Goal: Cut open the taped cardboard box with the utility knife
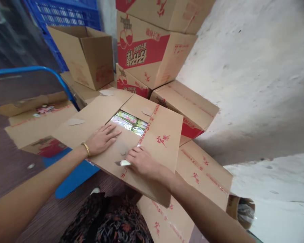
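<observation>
A cardboard carton (pixel 162 135) lies in front of me with its wide flaps spread. Through the gap between the flaps, shiny green and pink packets (pixel 126 120) show inside. My left hand (pixel 102 140), a gold-coloured bracelet at the wrist, rests palm down on the near left flap, fingers stretched out beside the gap. Over the near part of the carton, my right hand (pixel 142 160) is closed around a small knife (pixel 124 163). Its pale part and dark tip stick out to the left, and the rest is hidden in the fist. Red-printed tape runs along the flaps by this hand.
Printed cartons (pixel 144 50) are stacked behind, against a white wall (pixel 255 84). More taped cartons (pixel 205 175) lie at the right. An open carton (pixel 88 57) stands before blue crates (pixel 66 13). At the left is a blue trolley handle (pixel 40 68) beside another open carton (pixel 43 118).
</observation>
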The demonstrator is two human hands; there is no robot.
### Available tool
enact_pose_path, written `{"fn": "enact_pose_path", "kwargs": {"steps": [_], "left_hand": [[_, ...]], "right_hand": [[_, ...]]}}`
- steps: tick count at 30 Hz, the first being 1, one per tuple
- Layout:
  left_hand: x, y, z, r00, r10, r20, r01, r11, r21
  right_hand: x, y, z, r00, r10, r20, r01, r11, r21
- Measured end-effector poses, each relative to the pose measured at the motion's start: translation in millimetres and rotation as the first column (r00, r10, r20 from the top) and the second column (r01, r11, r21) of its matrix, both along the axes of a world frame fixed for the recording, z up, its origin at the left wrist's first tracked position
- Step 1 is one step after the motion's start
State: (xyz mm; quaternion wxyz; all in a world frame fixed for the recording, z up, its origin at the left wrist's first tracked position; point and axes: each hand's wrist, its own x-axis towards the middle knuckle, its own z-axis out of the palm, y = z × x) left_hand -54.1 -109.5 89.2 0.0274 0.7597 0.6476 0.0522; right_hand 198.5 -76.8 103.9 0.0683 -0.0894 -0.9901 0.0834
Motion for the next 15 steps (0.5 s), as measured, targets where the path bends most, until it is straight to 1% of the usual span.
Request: {"fn": "enact_pose_path", "kwargs": {"steps": [3,5,6,8,11,15], "left_hand": [[-3.9,0.0,3.1,1.0,0.027,0.01,-0.027,1.0,0.003],[-0.1,-1.5,5.0,0.998,0.058,0.003,-0.058,0.998,-0.011],[1.9,-2.5,5.5,0.998,0.066,-0.001,-0.066,0.998,-0.02],[3.8,-4.4,5.7,0.998,0.069,-0.007,-0.069,0.997,-0.03],[-0.1,-7.2,3.0,0.998,0.064,0.006,-0.064,0.998,-0.011],[-10.6,-11.0,-5.8,0.998,0.064,0.023,-0.065,0.997,0.042]], "right_hand": [[-11.3,7.9,11.1,0.993,0.109,0.047,-0.109,0.994,-0.014],[-11.3,10.4,21.3,0.982,0.183,0.055,-0.181,0.982,-0.048],[-9.6,10.8,26.6,0.979,0.198,0.047,-0.195,0.979,-0.062],[-3.6,9.8,36.5,0.982,0.19,0.01,-0.188,0.979,-0.076],[8.1,5.6,46.9,0.99,0.12,-0.074,-0.125,0.99,-0.064],[18.2,2.6,51.0,0.979,0.096,-0.179,-0.098,0.995,-0.005]]}}
